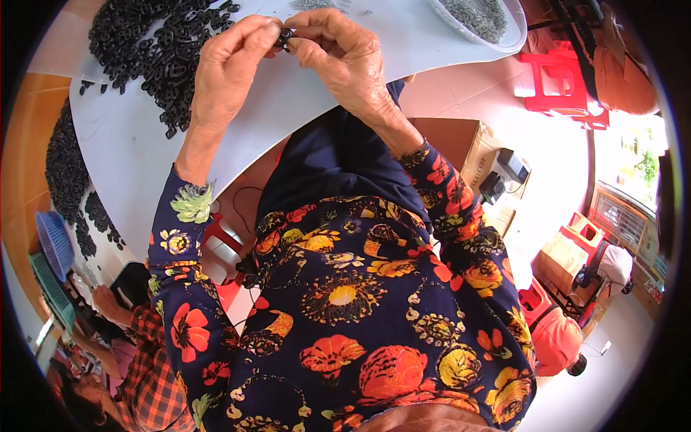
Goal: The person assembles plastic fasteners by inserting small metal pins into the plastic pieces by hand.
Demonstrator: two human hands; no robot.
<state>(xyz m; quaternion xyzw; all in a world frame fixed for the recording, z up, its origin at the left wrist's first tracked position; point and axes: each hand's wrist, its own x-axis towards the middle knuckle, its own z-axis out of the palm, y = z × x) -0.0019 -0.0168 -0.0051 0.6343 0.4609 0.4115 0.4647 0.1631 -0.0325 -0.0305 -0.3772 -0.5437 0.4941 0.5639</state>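
Note:
Over the white table (266,122), both of my hands meet at a small black plastic part (286,39). My left hand (234,61) pinches it between thumb and fingertips from the left. From the right, my right hand (342,61) grips the same part with thumb and forefinger, the other fingers curled. The fingertips hide much of the part, so its full shape cannot be seen. Just left of my left hand spreads a big heap of loose black plastic pieces (162,50), many with oval openings. A few small metal pieces (320,4) lie beyond my hands at the top edge.
A clear tub (520,32) of small metal pieces stands at the table's far right. More black pieces (66,169) cover a table on the left, with a blue basket (54,245). A red stool (558,83) and a cardboard box (461,147) are right. Other people sit nearby.

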